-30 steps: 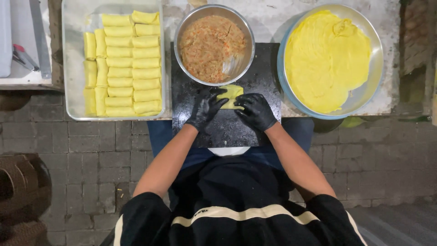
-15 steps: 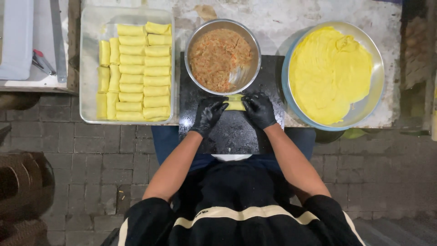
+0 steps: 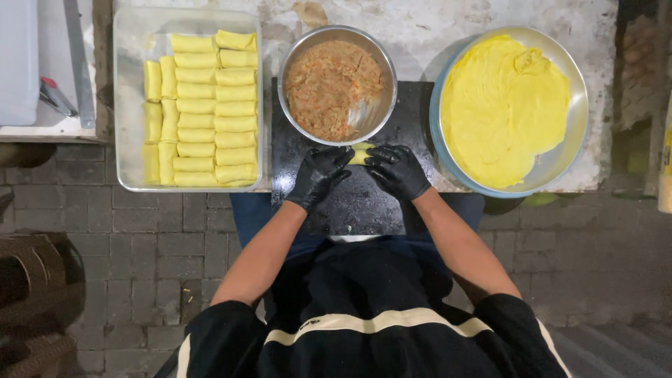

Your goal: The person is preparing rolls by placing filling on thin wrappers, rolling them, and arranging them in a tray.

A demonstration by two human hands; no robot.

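Both my hands wear black gloves and rest on a black board (image 3: 364, 203) in front of me. My left hand (image 3: 318, 175) and my right hand (image 3: 395, 170) press together on a small yellow roll (image 3: 361, 153), mostly hidden under the fingers. Just beyond sits a round metal bowl (image 3: 290, 66) of brownish shredded filling (image 3: 329, 87). A metal tray (image 3: 129, 140) on the left holds several finished yellow rolls (image 3: 210, 108) in rows. On the right, a wide metal pan (image 3: 570, 73) carries a stack of thin yellow wrappers (image 3: 500, 112).
The bowl, tray and pan stand on a worn whitish tabletop (image 3: 434, 35). A white container (image 3: 17, 63) and a small tool with a red handle (image 3: 49, 94) lie at the far left. Grey paving bricks (image 3: 140, 238) cover the ground below.
The yellow wrapper under my hands has gone from a wider, partly open piece to a tight small roll. My fingers closed in over it, close to the bowl.
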